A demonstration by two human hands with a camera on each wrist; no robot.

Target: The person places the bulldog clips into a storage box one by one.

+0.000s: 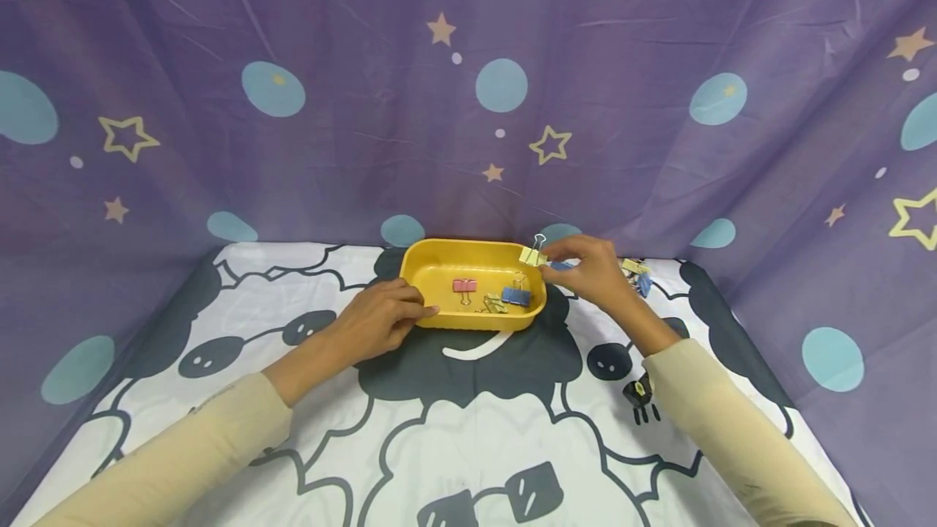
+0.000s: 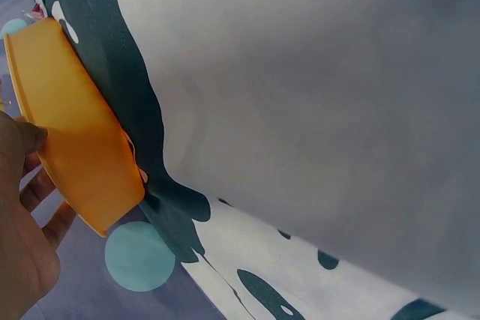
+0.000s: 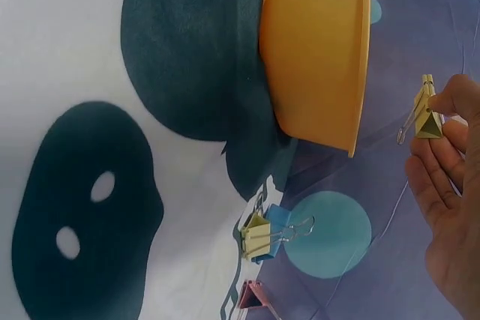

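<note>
Clip pinched by one end, right at the rim

The right hand point(image 1: 586, 267) is nearly closed, thumb and fingertips pinching a yellow clip point(image 1: 533, 256) by one end, its wire handle standing up. The tray point(image 1: 476, 321) lies just left of that hand, and the clip overlaps its far right corner in the head view; whether it is fully inside the rim, I cannot tell. That is the main risk: released too soon, it could catch the edge and drop outside, onto the cloth point(image 1: 476, 446) below the hand. With so little of the body gripped, it could also twist or slip out early.

The left hand point(image 1: 381, 317) grips the tray's near left corner, thumb on the outer wall. It probably steadies the tray; a tug there could slide the rim from under the clip, and a slackened hold could let a knock from the right hand shift it.

Below and left of the right hand, inside the tray, lie a red clip point(image 1: 464, 285), a blue clip point(image 1: 516, 297) and more yellow metal point(image 1: 494, 303). A clip landing there might hook its handle on theirs. To the right of that hand, a loose pair point(image 3: 257, 239) sits touching, so lifting one could drag the other.
</note>
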